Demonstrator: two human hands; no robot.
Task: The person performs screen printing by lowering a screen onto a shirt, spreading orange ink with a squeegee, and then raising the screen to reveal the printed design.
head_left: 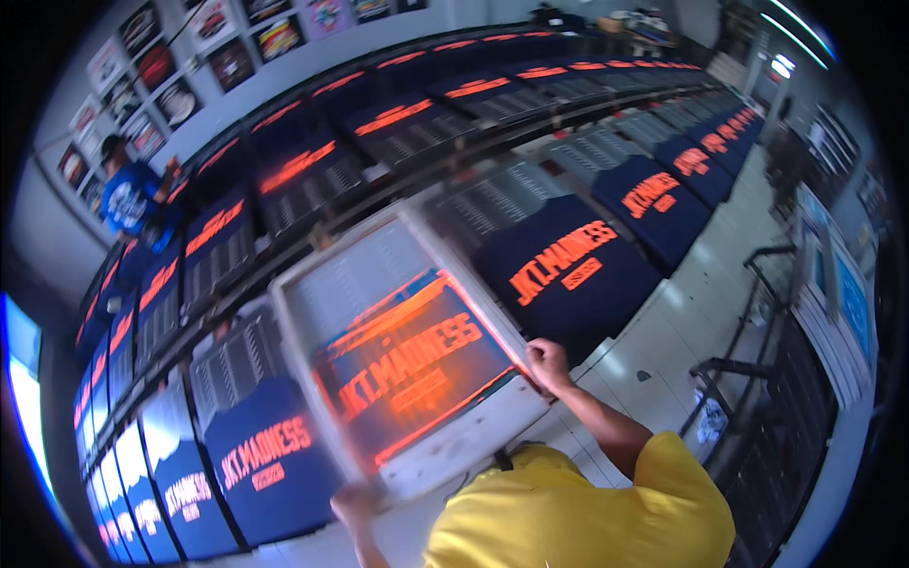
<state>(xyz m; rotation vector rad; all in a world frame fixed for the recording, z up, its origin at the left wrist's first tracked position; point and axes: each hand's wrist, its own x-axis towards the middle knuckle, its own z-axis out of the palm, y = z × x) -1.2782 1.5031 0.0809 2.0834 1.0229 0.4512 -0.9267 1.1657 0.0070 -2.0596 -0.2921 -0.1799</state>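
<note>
A screen printing frame (352, 454) with pale wooden edges lies tilted across the near row of boards. Orange ink is smeared over its mesh (407, 308), and orange lettering shows through. My right hand (547, 365) is closed on the frame's right edge near its close corner. At the near left corner my left hand (355, 505), blurred by motion, is closed on the frame's edge. A dark navy T-shirt (568, 293) with orange print lies flat on the board to the right. Another printed navy T-shirt (260, 469) lies on the board to the left.
Long rows of boards with navy shirts (398, 118) run behind and to both sides. A person in a blue shirt (133, 199) stands at the far left. On the right are a dark metal rack (757, 398) and stacked frames (833, 312). Tiled floor (653, 350) lies between.
</note>
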